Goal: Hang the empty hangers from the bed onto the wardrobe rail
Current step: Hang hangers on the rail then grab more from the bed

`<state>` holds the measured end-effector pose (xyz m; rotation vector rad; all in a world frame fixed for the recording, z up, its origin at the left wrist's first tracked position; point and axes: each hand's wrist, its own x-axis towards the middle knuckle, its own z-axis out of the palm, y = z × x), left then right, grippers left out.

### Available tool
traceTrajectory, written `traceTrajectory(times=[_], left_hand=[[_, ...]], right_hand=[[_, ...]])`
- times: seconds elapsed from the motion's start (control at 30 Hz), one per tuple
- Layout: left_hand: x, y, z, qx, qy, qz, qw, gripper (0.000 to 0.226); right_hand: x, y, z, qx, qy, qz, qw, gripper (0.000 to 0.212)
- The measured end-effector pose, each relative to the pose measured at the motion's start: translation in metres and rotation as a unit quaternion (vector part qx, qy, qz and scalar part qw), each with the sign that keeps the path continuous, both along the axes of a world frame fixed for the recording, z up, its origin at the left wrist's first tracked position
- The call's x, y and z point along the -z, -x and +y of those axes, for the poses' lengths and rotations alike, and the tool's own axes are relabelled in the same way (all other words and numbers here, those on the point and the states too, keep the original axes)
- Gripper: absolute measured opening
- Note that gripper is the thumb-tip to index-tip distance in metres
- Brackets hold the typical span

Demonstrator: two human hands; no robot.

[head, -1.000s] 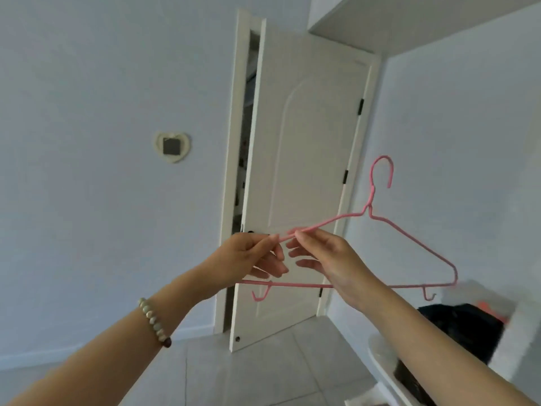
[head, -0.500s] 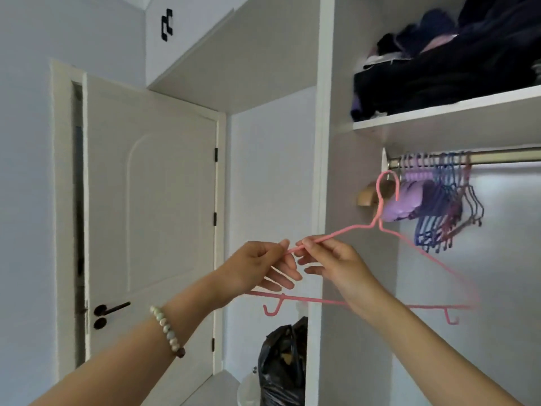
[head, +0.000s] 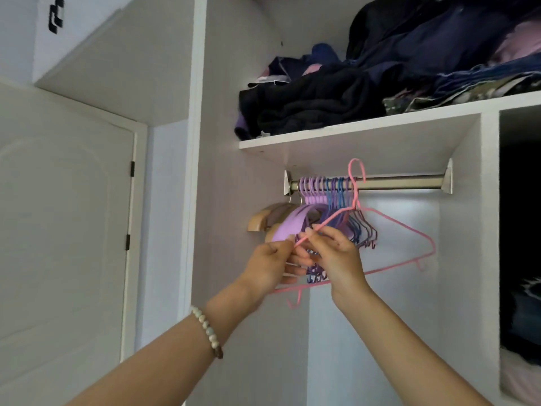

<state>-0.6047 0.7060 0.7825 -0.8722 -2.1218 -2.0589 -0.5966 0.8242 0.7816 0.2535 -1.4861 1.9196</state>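
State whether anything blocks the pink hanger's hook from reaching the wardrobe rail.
Nothing visible does. The pink hanger has its hook up at the rail, just right of the hung hangers, where the rail is bare.

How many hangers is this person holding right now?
1: a pink wire hanger, pinched on one shoulder by the left hand and right hand, its hook raised at the rail. Another could hide behind the hands.

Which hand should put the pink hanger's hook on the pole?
Probably the right hand: it pinches the pink hanger higher up, nearer its top, on the side of the bare rail. The left hand holds the lower end.
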Motion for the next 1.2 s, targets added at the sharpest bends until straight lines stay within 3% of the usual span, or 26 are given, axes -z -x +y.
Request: traceTrajectory(times=[0.2, 0.37, 0.57, 0.7, 0.87, 1.07, 1.2], left_hand=[[-0.009, 0.028, 0.072, 0.031, -0.022, -0.037, 0.999, 0.039], [-0.012, 0.055, 0.103, 0.015, -0.033, -0.032, 0.999, 0.03], [-0.023, 0.085, 0.126, 0.006, -0.01, -0.016, 1.0, 0.037], [-0.032, 0.097, 0.138, -0.003, 0.006, -0.008, 1.0, 0.039], [-0.038, 0.105, 0.148, -0.03, 0.028, -0.019, 0.999, 0.039], [-0.029, 0.107, 0.137, -0.047, 0.054, -0.034, 0.997, 0.037], [-0.021, 0.097, 0.118, -0.057, 0.095, -0.035, 0.993, 0.034]], right_hand=[[-0.015, 0.035, 0.061, 0.05, -0.018, -0.016, 0.998, 0.027], [-0.027, 0.063, 0.088, 0.039, -0.023, -0.023, 0.999, 0.031], [-0.038, 0.099, 0.114, 0.078, -0.04, -0.03, 0.996, 0.031], [-0.043, 0.12, 0.127, 0.097, -0.054, -0.044, 0.993, 0.03], [-0.041, 0.138, 0.132, 0.092, -0.044, -0.07, 0.992, 0.014], [-0.027, 0.136, 0.128, 0.056, -0.017, -0.083, 0.995, 0.015], [-0.014, 0.128, 0.123, 0.093, -0.057, -0.094, 0.99, 0.035]])
